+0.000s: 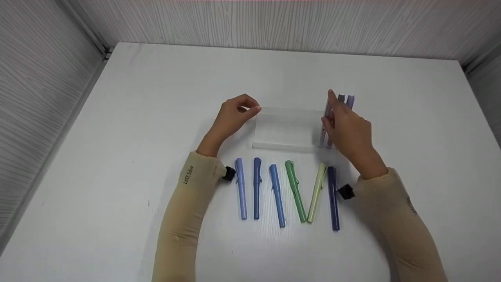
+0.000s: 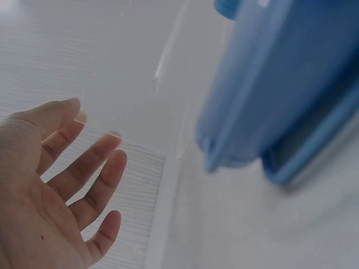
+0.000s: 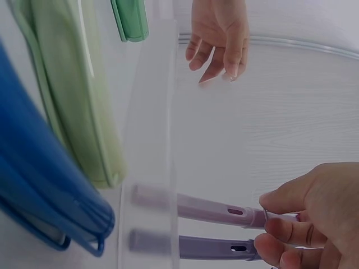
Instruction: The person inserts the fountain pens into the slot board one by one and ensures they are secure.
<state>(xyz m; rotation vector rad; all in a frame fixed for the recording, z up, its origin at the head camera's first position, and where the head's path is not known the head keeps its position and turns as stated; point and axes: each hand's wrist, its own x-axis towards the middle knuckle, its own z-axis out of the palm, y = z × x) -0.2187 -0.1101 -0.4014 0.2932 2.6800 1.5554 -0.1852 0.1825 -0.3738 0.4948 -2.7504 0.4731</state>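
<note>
My left hand point(image 1: 235, 115) pinches the far left corner of a clear, shallow plastic case point(image 1: 287, 147) between thumb and forefinger. At the case's right end, my right hand point(image 1: 350, 131) pinches a mauve pen point(image 3: 216, 208) by thumb and fingertips; the pen lies across the case. Right beside it runs a greyish-purple pen point(image 3: 210, 247), touched by the lower fingers. A lilac pen point(image 1: 350, 102) shows its end past my right hand, which hides the rest. In the left wrist view, the left fingers point(image 2: 101, 179) are spread apart near the clear edge.
In front of the case lie several capped pens in a loose row: lilac point(image 1: 241, 190), dark blue point(image 1: 256, 190), blue point(image 1: 277, 196), green point(image 1: 295, 192), pale green point(image 1: 316, 194) and navy point(image 1: 333, 199). All rest on a white table point(image 1: 98, 164) with wood-grain panels point(image 1: 254, 23) behind.
</note>
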